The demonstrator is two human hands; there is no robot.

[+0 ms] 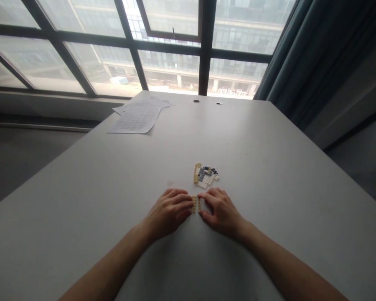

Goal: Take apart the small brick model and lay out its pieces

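Note:
Two narrow tan studded pieces lie upright in the view, side by side with a thin gap between them. My left hand [174,205] has its fingers on the left tan piece [194,204]. On the other side, my right hand [218,207] grips the right tan piece [199,205] between thumb and fingertips at its two ends. Just beyond my hands is a small pile of grey, white and black bricks [207,174], with a longer tan piece [195,174] at its left edge.
Printed sheets of paper [137,118] lie at the far left of the white table [253,142]. Two small round holes are near its far edge. Windows stand behind the table, and a dark blue curtain [288,62] hangs at the right.

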